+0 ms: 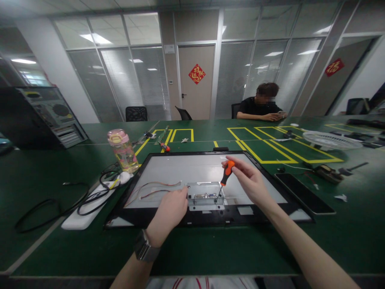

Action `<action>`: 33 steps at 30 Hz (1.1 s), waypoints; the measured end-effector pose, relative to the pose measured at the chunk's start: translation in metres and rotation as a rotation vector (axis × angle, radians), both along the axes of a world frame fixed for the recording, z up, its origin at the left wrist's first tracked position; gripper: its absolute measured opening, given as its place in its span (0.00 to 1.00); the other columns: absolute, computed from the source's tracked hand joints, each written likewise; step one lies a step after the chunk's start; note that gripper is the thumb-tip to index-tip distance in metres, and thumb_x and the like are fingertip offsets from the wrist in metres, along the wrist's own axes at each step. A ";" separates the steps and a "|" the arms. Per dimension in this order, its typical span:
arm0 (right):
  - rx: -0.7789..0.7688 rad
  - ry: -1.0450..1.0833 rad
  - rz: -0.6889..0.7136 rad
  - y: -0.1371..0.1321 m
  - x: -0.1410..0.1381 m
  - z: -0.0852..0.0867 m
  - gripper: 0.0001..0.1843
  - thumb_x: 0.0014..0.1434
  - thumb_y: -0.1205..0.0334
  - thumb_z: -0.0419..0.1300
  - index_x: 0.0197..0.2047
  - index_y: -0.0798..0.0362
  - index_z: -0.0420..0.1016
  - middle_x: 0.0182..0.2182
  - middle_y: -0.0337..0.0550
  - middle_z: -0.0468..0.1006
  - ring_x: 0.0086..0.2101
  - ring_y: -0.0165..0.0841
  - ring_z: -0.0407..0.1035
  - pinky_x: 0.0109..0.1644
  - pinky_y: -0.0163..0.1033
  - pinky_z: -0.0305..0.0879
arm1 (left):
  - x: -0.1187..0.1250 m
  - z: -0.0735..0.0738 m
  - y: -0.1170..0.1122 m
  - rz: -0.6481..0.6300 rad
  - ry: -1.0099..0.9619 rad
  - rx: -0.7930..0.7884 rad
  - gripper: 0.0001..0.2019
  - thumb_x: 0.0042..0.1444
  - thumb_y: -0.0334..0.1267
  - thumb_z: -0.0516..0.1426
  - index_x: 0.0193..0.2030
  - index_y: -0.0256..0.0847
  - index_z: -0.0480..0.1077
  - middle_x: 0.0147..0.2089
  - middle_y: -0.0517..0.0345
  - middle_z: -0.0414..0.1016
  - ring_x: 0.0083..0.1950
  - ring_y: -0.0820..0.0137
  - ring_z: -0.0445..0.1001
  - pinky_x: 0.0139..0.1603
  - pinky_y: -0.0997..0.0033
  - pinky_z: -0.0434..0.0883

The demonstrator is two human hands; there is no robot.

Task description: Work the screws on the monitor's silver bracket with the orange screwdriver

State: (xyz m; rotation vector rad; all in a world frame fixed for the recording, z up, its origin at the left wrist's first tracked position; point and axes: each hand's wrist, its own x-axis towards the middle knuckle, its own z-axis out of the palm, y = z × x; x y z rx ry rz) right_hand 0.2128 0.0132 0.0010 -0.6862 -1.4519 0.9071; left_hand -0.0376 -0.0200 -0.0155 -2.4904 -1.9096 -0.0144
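Note:
A flat display panel (177,168) with a black frame lies on the green table. On its near part sits a metal bracket (207,205) with a row of connector ports along it. My left hand (172,208), fingers curled, grips the bracket's left end; its fingertips are partly hidden. In my right hand (251,178) is an orange and black screwdriver (227,172), held at the handle between thumb and fingers. Its shaft slants down, and the tip meets the right part of the bracket. Thin cables (156,184) lie across the panel to the left.
Left stand a pink-lidded bottle (122,150), a white power strip (87,206) with black cables and a computer case (48,116). At right lie a black phone (303,192) and a white fan grille (329,138). Another screwdriver (165,147) lies beyond the panel. A person (261,104) sits across the table.

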 end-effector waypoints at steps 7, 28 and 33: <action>0.010 0.078 0.004 -0.002 -0.003 0.003 0.10 0.52 0.51 0.69 0.37 0.42 0.82 0.38 0.40 0.78 0.38 0.35 0.73 0.44 0.42 0.71 | 0.001 0.001 -0.001 0.013 0.011 -0.017 0.12 0.63 0.30 0.45 0.46 0.38 0.68 0.38 0.48 0.78 0.40 0.59 0.79 0.40 0.63 0.73; -0.087 0.147 0.217 -0.005 -0.006 0.008 0.13 0.59 0.50 0.64 0.46 0.43 0.79 0.40 0.43 0.81 0.44 0.38 0.74 0.51 0.47 0.69 | 0.000 0.000 -0.001 -0.003 -0.005 -0.001 0.13 0.62 0.29 0.45 0.46 0.38 0.68 0.36 0.48 0.79 0.40 0.58 0.79 0.39 0.62 0.73; -0.038 0.126 0.168 -0.006 -0.006 0.008 0.08 0.56 0.53 0.67 0.39 0.44 0.81 0.42 0.41 0.77 0.39 0.34 0.74 0.47 0.44 0.71 | 0.000 0.000 0.000 -0.002 -0.001 -0.006 0.13 0.63 0.29 0.45 0.46 0.38 0.67 0.37 0.48 0.78 0.41 0.57 0.79 0.40 0.61 0.73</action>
